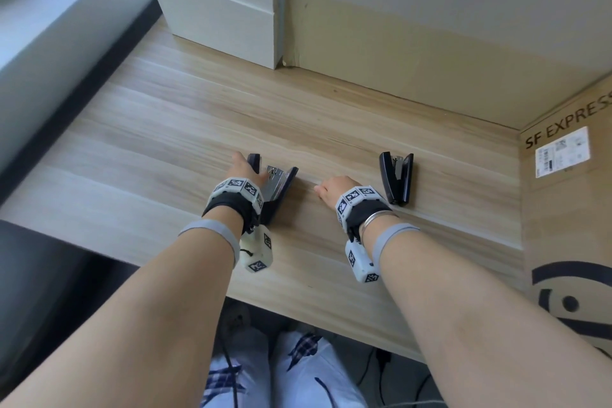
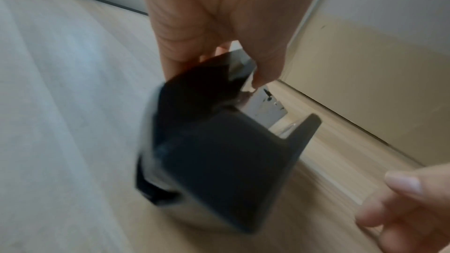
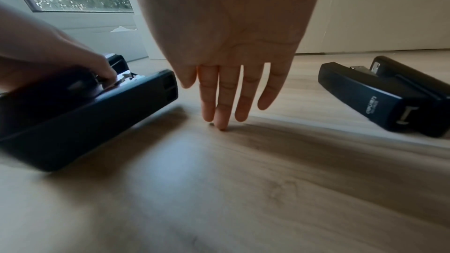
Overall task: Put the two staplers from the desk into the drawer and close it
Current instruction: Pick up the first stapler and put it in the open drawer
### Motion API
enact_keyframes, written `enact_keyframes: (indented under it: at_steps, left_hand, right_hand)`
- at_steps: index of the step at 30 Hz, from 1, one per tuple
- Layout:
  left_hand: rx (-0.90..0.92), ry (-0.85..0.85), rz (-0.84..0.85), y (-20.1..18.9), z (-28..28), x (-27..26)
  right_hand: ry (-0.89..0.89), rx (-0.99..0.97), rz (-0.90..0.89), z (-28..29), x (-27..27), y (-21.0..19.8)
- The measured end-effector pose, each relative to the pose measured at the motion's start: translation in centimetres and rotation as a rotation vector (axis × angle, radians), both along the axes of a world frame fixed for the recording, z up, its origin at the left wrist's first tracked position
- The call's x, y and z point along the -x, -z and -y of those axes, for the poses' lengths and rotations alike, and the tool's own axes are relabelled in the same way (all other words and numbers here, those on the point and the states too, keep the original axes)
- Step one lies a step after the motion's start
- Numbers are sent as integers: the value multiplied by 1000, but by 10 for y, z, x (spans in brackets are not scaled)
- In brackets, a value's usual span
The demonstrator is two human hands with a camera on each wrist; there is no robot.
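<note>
left hand [image 1: 243, 165] around one stapler [image 1: 281, 187], other stapler [image 1: 397, 177] on desk [image 1: 165, 129]

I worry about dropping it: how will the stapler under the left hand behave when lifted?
The stapler probably stays rigid but hinges: its top is open where the left hand pinches it. The glossy shell may be slippery, and the visible metal suggests some weight.

The desk [image 1: 331, 116] is pale wood-grain, smooth with a soft sheen. Both staplers, left [image 1: 281, 189] and right [image 1: 395, 177], look like dark plastic, fairly glossy (bare silvery metal shows inside each). At the right stands a matt brown cardboard box [image 1: 563, 225] with a white paper label [image 1: 562, 152].
</note>
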State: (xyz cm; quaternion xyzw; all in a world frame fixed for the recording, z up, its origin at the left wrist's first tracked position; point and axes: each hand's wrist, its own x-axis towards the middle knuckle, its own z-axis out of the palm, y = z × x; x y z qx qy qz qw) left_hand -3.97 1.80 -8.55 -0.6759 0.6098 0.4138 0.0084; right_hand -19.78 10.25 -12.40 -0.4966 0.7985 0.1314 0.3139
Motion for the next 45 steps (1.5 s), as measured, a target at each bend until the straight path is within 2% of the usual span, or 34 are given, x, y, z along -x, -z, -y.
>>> enact_keyframes:
  at_steps: [3, 5, 11, 14, 23, 31, 34, 38, 45]
  left_hand:
    - [85, 41, -36, 4, -2, -8]
    - [60, 56, -56, 6, -1, -10]
    - [83, 222, 16, 0, 1, -17]
    - [110, 209, 0, -6, 4, -34]
    - [234, 124, 29, -26, 16, -156]
    - [320, -66, 63, -25, 10, -296]
    - [311, -97, 134, -15, 0, -343]
    - [281, -109, 192, 11, -13, -388]
    - [155, -123, 258, 78, -30, -420]
  right_hand:
    - [6, 7, 6, -3, -3, -1]
    - [-9, 18, 1, -2, -7, -3]
    - [-5, 135, -30, -6, -31, -5]
    - [16, 192, -46, -7, -48, -7]
    - [97, 252, -34, 4, -125, 0]
    - [102, 325, 12, 30, -217, 11]
    - [87, 392, 13, 36, -249, 20]
    - [101, 387, -44, 43, -281, 36]
    - [175, 437, -192, 46, -300, 58]
